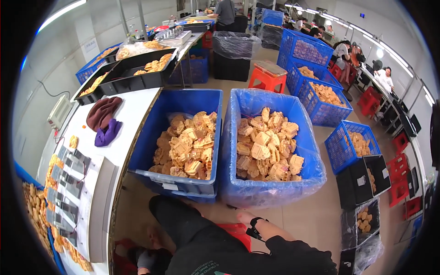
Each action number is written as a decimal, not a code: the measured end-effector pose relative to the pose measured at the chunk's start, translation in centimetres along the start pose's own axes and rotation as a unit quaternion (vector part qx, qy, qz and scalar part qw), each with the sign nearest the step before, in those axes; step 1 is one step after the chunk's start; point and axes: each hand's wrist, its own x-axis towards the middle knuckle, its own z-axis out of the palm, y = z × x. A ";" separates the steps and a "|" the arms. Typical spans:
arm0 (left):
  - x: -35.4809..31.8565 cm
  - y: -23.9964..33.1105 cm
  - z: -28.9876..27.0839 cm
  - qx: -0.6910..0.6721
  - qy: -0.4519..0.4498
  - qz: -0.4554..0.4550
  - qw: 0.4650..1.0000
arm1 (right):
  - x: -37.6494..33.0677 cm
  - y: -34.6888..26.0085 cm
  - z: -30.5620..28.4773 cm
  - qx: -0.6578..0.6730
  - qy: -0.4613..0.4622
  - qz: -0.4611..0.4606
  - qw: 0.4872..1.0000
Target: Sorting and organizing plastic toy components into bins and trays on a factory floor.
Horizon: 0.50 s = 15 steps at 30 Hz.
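Note:
My right hand [245, 217], with a black band at the wrist, is low beside the front edge of a blue bin [275, 189] lined with clear plastic. Its fingers are too small and partly hidden to read. Tan moulded pieces [266, 146] are heaped inside that bin. A second blue bin [178, 181] stands to its left, holding more of the same pieces [188, 142]. At the lower left, a dark sleeve ends in what looks like my left hand [146, 260] in a grey covering, beside the table's edge; shadow hides its fingers.
On the left, a white table [133, 107] carries brown and purple cloths [107, 121], a row of grey fixtures [68, 197] and black trays [137, 82]. Blue crates [321, 101] and black boxes [362, 183] line the right. A red stool [268, 75] stands beyond the bins. Several people are farther back.

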 end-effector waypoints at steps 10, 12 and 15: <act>-7.9 -6.2 10.2 -0.190 -0.014 -0.196 0.962 | -1.2 1.4 -0.1 -0.119 -0.204 -0.015 0.972; -5.6 -4.0 6.8 -0.032 0.090 -0.086 0.992 | -1.1 1.9 -1.3 -0.070 -0.236 0.031 0.969; -4.8 -1.7 3.8 -0.011 0.097 -0.113 0.989 | -2.7 -5.8 -4.6 -0.019 -0.192 0.112 0.975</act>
